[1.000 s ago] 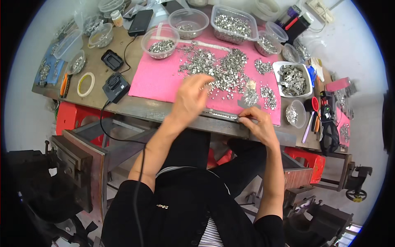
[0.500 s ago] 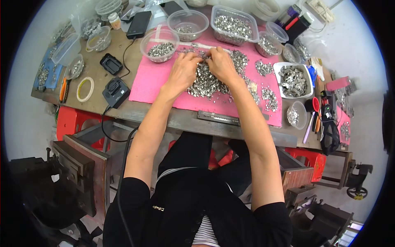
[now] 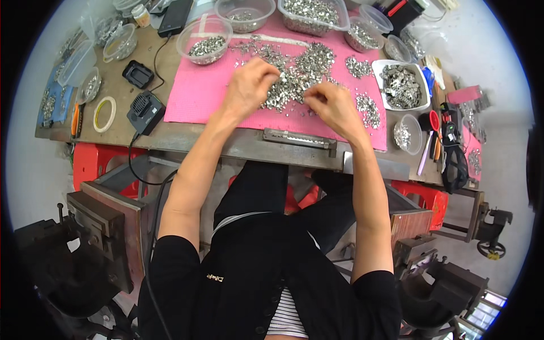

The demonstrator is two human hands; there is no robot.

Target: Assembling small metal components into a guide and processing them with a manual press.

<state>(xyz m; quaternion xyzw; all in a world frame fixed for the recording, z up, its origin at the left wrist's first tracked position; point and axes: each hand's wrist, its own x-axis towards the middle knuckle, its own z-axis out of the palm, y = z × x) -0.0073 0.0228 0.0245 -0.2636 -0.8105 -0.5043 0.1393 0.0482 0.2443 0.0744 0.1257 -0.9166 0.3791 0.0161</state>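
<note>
Many small shiny metal pieces (image 3: 290, 85) lie in a loose pile on a pink cloth (image 3: 195, 96). At the pile's left side my left hand (image 3: 248, 85) is closed in a pinch, its fingertips over the pieces; whether a piece is between them is too small to tell. My right hand (image 3: 335, 106) hovers at the near right edge of the pile, thumb and fingers drawn together. What it pinches, if anything, I cannot make out. Smaller heaps of metal pieces (image 3: 368, 111) lie to the right of that hand.
Clear plastic bowls (image 3: 205, 55) and a rectangular tub (image 3: 315, 31) of metal pieces stand behind the pile. To the right is a white tray (image 3: 376, 69) of larger pieces. A metal ruler-like bar (image 3: 299, 139) lies along the front edge; a black charger (image 3: 146, 112) sits left.
My right hand has drawn back from the pile's far side, toward me and to the right. The hands are farther apart, and the view has tilted so the table sits higher.
</note>
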